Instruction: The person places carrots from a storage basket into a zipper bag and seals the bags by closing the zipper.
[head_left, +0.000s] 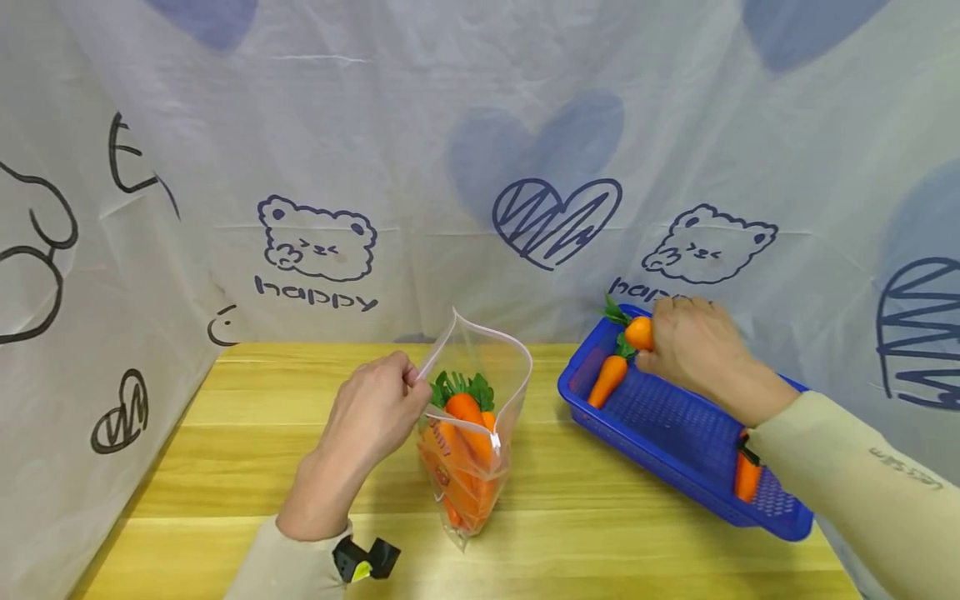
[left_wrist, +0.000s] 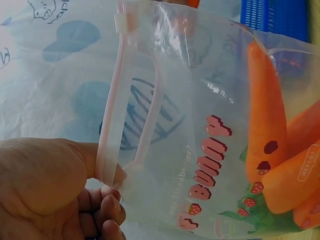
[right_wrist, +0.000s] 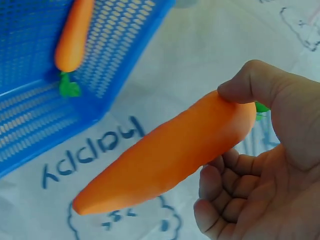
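My left hand (head_left: 372, 408) pinches the left edge of a clear zip bag (head_left: 517, 375) at its pink-white zip strip. The bag stands on the table with its mouth spread, and red lettering shows on its side. Several orange carrots (left_wrist: 265, 110) with green tops sit inside it. Over the far side of a blue basket (head_left: 637, 446), my right hand (head_left: 693, 346) grips another carrot (right_wrist: 170, 155) near its leafy thick end, thumb on one side and fingers on the other. Its tapered tip points away from the palm in the right wrist view.
In the basket lie a carrot (head_left: 609, 379) at the left end and another (head_left: 747, 475) at the right end, partly under the right sleeve (head_left: 855, 483). The wooden table (head_left: 247, 450) meets a printed white cloth (head_left: 420, 167) at the back.
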